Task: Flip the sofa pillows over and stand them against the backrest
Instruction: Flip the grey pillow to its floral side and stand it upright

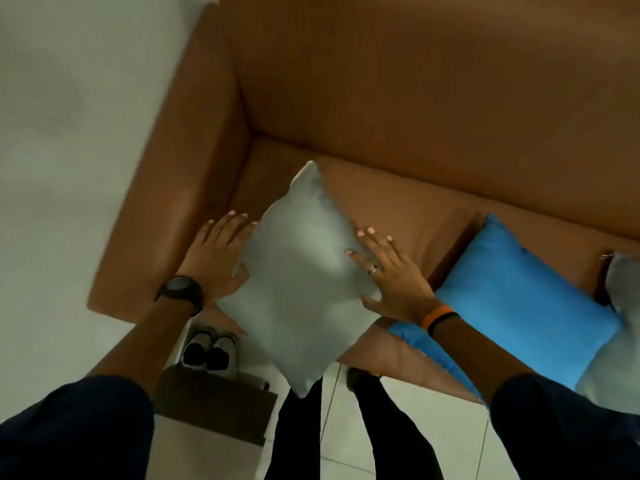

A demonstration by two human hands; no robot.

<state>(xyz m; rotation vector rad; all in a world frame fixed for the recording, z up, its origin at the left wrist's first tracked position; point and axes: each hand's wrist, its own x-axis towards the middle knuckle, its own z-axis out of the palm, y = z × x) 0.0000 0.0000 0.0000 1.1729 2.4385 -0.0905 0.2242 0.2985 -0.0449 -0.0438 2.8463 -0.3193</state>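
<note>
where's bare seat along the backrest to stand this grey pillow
Bare seat lies in the corner between the armrest and backrest, behind the grey pillow. The right is crowded: the blue pillow and another grey pillow.

Plain grey pillow [304, 271], plain blue pillow [526, 299], tan-brown sofa [415, 98], black watch [180, 289]

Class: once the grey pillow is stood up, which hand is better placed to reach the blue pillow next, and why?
Right. The right hand is on the grey pillow's edge nearest the blue pillow, its forearm already crossing that pillow. The left hand is on the far edge, by the armrest.
</note>
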